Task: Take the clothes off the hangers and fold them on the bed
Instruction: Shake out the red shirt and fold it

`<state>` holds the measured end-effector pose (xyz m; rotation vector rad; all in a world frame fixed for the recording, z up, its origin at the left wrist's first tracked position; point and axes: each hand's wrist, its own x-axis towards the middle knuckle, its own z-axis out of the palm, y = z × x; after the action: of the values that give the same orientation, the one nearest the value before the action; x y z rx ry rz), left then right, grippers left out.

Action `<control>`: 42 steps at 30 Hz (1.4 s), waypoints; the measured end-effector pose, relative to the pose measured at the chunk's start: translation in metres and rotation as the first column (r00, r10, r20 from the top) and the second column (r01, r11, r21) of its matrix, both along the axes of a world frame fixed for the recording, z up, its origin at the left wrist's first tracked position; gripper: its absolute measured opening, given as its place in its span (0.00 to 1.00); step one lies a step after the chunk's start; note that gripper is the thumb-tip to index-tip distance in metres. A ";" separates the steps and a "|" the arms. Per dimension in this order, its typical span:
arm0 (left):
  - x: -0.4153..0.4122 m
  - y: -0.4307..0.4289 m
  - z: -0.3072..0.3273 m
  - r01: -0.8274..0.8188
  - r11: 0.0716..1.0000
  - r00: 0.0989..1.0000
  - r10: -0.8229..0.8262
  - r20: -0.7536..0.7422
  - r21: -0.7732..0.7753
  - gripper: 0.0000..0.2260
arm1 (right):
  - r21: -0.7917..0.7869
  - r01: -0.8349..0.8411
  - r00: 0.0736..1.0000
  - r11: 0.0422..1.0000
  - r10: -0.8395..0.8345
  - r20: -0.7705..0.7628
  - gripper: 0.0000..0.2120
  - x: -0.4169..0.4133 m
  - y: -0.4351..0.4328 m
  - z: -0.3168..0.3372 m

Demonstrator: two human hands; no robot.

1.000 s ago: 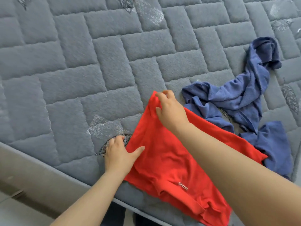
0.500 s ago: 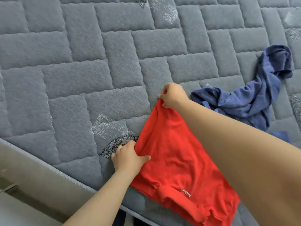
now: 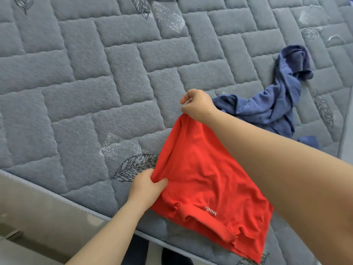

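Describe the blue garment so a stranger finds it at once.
Start from the grey quilted mattress that fills the view. On its right side, beyond the right hand, lies the blue garment. Unlike the red garment gripped by that hand and the left hand, it lies crumpled, unheld.

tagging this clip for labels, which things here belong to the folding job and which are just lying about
Job: red shirt, gripped by left hand and right hand; crumpled blue garment, not yet folded; quilted grey mattress.
Lying about: dark shapes below the mattress edge, too unclear to name.
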<state>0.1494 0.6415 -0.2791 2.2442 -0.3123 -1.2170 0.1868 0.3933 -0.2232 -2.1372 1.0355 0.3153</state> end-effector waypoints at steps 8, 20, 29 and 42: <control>-0.047 -0.002 0.042 -0.004 0.974 0.989 0.037 0.143 -0.225 0.05 | -0.080 0.061 0.987 0.995 -0.049 0.151 0.12 -0.062 -0.011 0.041; -0.120 -0.021 0.109 0.182 0.948 0.946 -0.096 0.311 -0.262 0.11 | -0.111 0.318 0.912 0.941 -0.272 0.307 0.14 -0.183 -0.032 0.100; -0.211 -0.067 0.099 0.356 0.889 0.907 -0.255 0.334 -0.288 0.14 | -0.118 0.384 0.903 0.916 -0.346 0.253 0.15 -0.300 -0.077 0.061; -0.301 -0.112 0.016 0.382 0.913 0.915 -0.352 0.195 -0.143 0.12 | -0.024 0.424 0.879 0.905 -0.405 0.251 0.20 -0.367 -0.108 -0.020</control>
<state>-0.1520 0.5292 -0.2628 2.1918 -0.9110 -1.1295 -0.1800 0.2854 -0.2433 -1.8955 1.3398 -0.1909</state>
